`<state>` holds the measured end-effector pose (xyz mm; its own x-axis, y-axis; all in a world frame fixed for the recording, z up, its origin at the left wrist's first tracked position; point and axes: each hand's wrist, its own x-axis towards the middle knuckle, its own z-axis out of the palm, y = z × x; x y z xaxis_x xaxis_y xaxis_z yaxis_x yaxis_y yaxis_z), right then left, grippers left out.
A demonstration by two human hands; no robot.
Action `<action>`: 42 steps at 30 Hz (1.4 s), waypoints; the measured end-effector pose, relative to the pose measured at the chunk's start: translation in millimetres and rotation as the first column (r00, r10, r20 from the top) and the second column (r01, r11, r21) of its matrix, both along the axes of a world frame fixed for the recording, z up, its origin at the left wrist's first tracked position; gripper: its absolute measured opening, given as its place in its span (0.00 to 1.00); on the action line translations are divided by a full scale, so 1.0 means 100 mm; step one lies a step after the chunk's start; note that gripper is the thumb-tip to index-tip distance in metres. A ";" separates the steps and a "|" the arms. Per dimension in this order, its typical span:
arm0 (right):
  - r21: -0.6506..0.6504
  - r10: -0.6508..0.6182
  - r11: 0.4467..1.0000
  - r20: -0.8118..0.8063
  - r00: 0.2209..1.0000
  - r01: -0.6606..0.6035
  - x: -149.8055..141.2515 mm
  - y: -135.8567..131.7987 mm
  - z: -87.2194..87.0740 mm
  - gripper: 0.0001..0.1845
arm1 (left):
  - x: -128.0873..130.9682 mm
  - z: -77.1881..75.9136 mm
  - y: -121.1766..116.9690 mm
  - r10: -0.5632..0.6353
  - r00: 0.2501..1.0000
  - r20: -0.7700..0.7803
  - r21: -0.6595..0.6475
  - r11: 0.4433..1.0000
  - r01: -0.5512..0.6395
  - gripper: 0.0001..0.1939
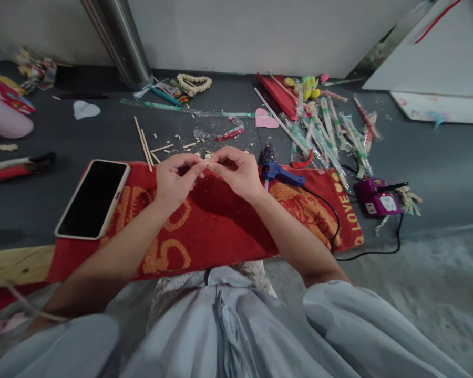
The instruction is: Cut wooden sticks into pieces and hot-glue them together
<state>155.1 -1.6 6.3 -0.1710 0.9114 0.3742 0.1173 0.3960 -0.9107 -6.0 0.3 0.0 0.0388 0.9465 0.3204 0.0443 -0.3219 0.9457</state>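
Okay, we're pinching a tiny pale piece (207, 157) between the fingers of our left hand (177, 177) and right hand (238, 173), thumbs and forefingers nearly closed, tips meeting around the far edge of the red towel (228, 231). We're probably using both hands because one pinch alone isn't giving enough control on something that small. We're not seeing its heading or long axis: fingertips are covering most of it. Loose pale sticks (144, 143) are lying beyond our left hand, long axes running away from us and leaning slightly left, likely for easy reach. The blue glue gun (279, 170) is resting just beside our right hand, nozzle pointing away from us, handle angling right, so we're presumably having it ready to grab. The towel is likely shielding the worktop (425, 163) and padding our work area.
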 end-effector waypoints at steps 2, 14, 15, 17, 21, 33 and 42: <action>-0.007 -0.002 1.000 -0.002 1.000 0.002 0.00 0.00 0.00 0.17 | 0.00 0.00 -0.01 0.008 1.000 -0.015 0.009 1.000 -0.008 0.10; -0.003 -0.021 1.000 -0.042 0.999 0.021 -0.01 0.01 -0.03 0.14 | 0.01 -0.06 0.00 -0.002 0.999 0.050 0.003 1.000 0.002 0.09; -0.005 -0.025 1.000 -0.044 0.999 0.025 -0.01 0.01 -0.03 0.13 | 0.01 -0.06 0.00 -0.003 0.998 0.070 -0.024 1.000 0.005 0.10; -0.003 -0.034 0.999 -0.036 0.999 0.034 -0.01 0.02 -0.03 0.13 | 0.02 -0.07 0.01 -0.007 0.994 0.106 -0.084 0.996 0.016 0.11; 0.036 -0.046 0.998 0.003 0.999 0.046 0.01 0.03 -0.03 0.11 | 0.03 -0.06 0.03 -0.054 0.991 0.120 -0.161 0.984 0.073 0.15; 0.284 -0.046 0.958 0.044 0.998 0.032 0.03 0.03 0.00 0.08 | 0.00 -0.01 0.00 -0.101 0.986 0.134 -0.180 0.976 0.124 0.13; 0.148 -0.066 0.988 0.096 0.993 0.051 0.03 0.02 -0.07 0.17 | 0.00 0.03 -0.01 -0.106 0.985 0.139 -0.230 0.964 0.137 0.12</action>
<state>158.6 0.1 -0.5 -0.1627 0.8580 0.4871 0.2318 0.5131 -0.8264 -5.7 -0.9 3.5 0.1325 0.9865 0.0964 -0.1039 -0.0829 0.9911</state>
